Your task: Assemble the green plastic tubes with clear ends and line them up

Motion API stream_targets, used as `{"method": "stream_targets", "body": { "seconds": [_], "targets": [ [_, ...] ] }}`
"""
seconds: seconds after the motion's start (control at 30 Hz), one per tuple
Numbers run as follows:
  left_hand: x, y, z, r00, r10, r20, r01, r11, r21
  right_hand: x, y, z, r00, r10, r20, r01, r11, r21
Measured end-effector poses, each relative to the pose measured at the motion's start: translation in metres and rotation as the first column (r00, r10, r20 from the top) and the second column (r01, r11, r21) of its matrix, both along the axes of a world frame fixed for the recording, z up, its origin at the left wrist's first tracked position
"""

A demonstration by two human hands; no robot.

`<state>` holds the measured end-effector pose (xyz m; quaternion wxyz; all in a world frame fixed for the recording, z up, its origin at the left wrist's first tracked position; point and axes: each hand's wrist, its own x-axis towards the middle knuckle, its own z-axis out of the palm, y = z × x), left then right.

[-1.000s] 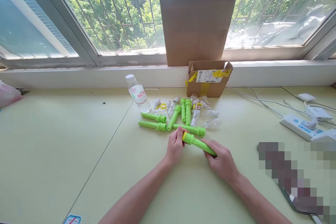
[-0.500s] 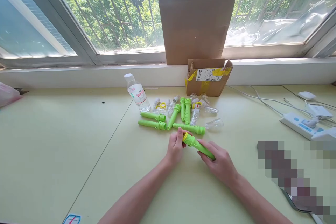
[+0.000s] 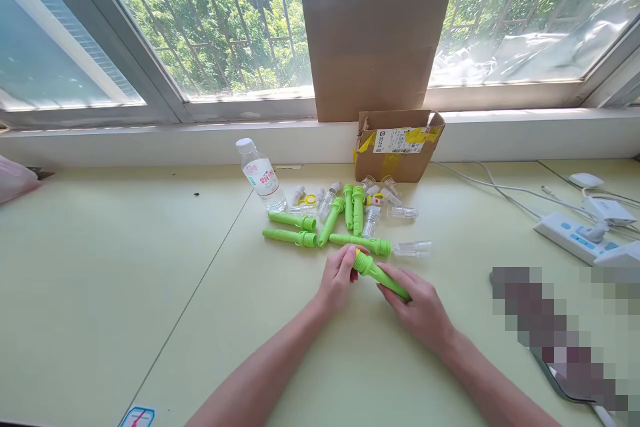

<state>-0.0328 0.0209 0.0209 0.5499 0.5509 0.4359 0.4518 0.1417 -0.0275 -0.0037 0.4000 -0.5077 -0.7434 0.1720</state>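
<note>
My right hand [image 3: 423,310] is wrapped round the shaft of a green plastic tube [image 3: 381,276] with a threaded end and a yellow ring at its tip. The fingers of my left hand [image 3: 337,278] pinch that yellow-ringed end. Both hands hover just above the pale yellow table [image 3: 125,267]. Right behind them lie several more green tubes [image 3: 320,227] mixed with clear plastic vials [image 3: 413,249] and a loose yellow ring [image 3: 311,200].
A water bottle [image 3: 260,177] stands left of the pile. An open cardboard box [image 3: 397,145] sits at the back under the window sill. A white power strip [image 3: 575,235] with cables and chargers lies at the right. A pink bag [image 3: 15,179] is at the far left.
My left fingers have closed over the tube's yellow-ringed end, and the tube has tilted slightly toward the pile. One clear vial at the right of the pile has shifted nearer.
</note>
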Motion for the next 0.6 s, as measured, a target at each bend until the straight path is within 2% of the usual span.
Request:
{"method": "stream_targets", "body": {
  "seconds": [0.3, 0.47, 0.6],
  "targets": [
    [-0.0015, 0.001, -0.0028, 0.999, -0.024, -0.024, 0.024, 0.999, 0.024, 0.0004, 0.0009, -0.0005, 1.0, -0.002, 0.018, 0.002, 1.0, -0.003],
    [-0.0015, -0.0013, -0.0009, 0.997, -0.022, -0.069, 0.033, 0.987, 0.16, 0.0005, 0.0014, -0.0014, 1.0, 0.001, 0.026, -0.001, 1.0, -0.004],
    [0.0009, -0.0054, 0.0035, 0.985, 0.007, -0.173, 0.036, 0.97, 0.24, 0.0013, 0.002, -0.0016, 1.0, 0.007, 0.0, -0.007, 1.0, -0.012]
  ]
}}
